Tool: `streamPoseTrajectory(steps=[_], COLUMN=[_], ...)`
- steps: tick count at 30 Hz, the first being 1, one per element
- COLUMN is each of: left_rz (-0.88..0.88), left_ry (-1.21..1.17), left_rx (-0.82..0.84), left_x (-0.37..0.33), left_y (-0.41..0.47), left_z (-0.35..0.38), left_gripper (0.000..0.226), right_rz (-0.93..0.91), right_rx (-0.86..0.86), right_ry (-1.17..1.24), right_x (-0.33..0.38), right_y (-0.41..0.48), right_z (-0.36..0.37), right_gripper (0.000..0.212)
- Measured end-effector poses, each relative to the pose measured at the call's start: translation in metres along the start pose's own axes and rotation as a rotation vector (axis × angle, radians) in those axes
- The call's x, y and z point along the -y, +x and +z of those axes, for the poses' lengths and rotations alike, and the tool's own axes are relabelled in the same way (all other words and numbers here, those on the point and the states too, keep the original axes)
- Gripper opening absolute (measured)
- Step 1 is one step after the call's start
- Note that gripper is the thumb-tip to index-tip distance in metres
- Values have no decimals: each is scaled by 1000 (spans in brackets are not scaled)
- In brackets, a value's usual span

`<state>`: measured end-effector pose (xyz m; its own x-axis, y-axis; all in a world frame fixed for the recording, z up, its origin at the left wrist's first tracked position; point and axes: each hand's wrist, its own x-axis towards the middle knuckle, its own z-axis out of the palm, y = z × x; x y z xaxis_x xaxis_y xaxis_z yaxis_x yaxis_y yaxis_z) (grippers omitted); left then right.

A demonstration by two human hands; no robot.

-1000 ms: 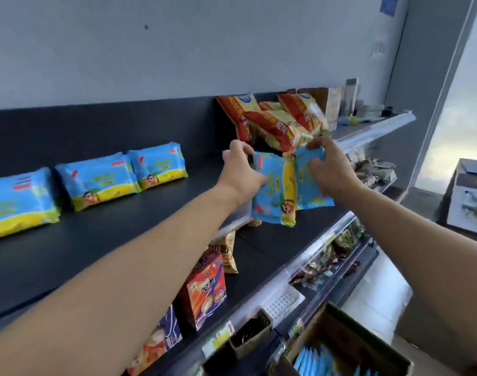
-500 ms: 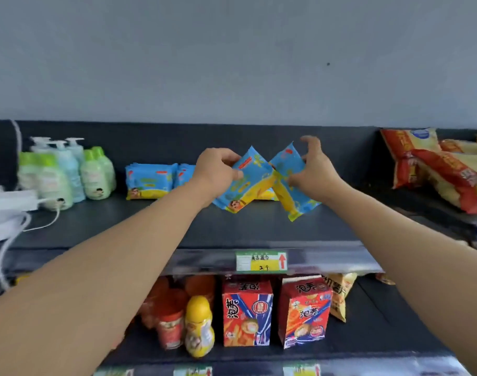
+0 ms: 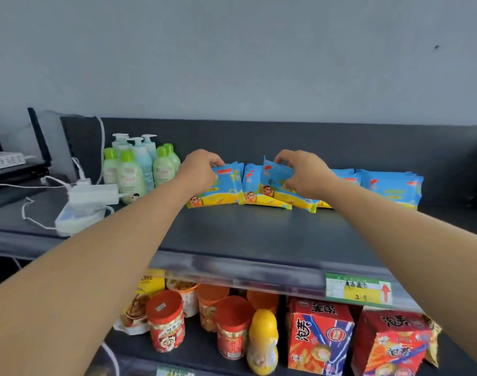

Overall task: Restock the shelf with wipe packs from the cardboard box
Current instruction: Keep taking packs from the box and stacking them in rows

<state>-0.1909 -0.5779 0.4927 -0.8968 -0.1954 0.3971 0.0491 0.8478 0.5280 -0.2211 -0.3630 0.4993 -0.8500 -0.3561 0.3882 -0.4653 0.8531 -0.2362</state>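
On the top shelf (image 3: 259, 234): blue-and-yellow wipe packs stand in a row against the back panel, with lotion bottles (image 3: 139, 169) just to their left.
Left hand (image 3: 202, 172): fingers curled over the top edge of the left pack (image 3: 226, 191), which stands nearly upright on the shelf.
Right hand (image 3: 305, 176): grips the tilted pack (image 3: 271, 177); its lower edge touches the shelf and it leans across a neighbour pack (image 3: 251, 196).
Handling: probably light and soft, with slick, crinkly film. Best taken by the top seam or flat sides, without squeezing.
Cardboard box: not in view.
Risk: a nudge could topple the right-hand row (image 3: 392, 188).
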Motion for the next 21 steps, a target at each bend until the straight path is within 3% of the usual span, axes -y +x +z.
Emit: streamPoseTrajectory(steps=[9, 21], left_rz=[75, 185], left_ry=[128, 60], left_rx=[114, 119], left_x=[49, 61], left_y=[57, 89], left_z=[24, 46], left_gripper=[39, 35], right_rz=[66, 113], right_rx=[195, 148], right_ry=[31, -49], right_x=[8, 1], right_y=[38, 69], right_z=[32, 64], right_gripper=[52, 51])
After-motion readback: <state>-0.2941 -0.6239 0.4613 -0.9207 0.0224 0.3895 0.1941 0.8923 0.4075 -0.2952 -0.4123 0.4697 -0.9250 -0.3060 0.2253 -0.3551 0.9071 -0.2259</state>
